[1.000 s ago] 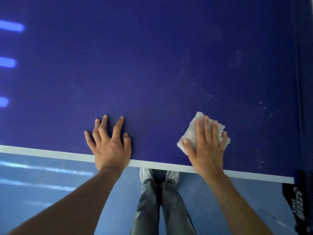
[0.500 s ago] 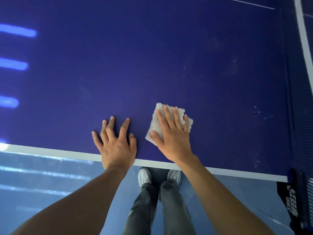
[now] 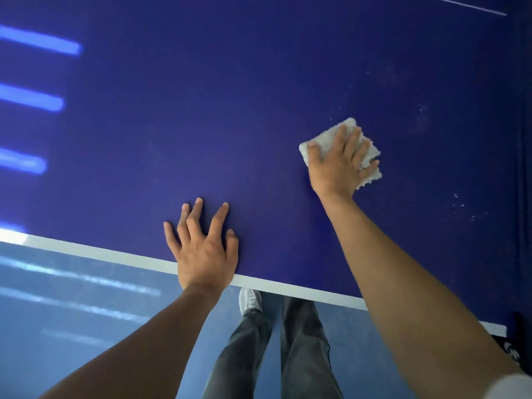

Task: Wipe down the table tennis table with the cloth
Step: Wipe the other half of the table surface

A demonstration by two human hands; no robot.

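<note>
**A:** Nearest, the left hand (image 3: 201,249) is lying spread and flat across the white edge line (image 3: 115,253) of the table tennis table (image 3: 259,110), holding nothing; and farther in?

**B:** The right hand (image 3: 339,165) is pressing flat fingers onto the folded, nubbly white cloth (image 3: 372,171), which is lying on the smooth matte blue top; I'm guessing so small a pad is risking missing the pale specks (image 3: 421,110) beyond.

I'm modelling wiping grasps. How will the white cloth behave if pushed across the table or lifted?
Probably floppy: the cloth bunches unevenly under the right hand. Likely light, given its fluffy pile and ragged edges. It should slide on the smooth table, though it may fold over unless pressed flat.
</note>
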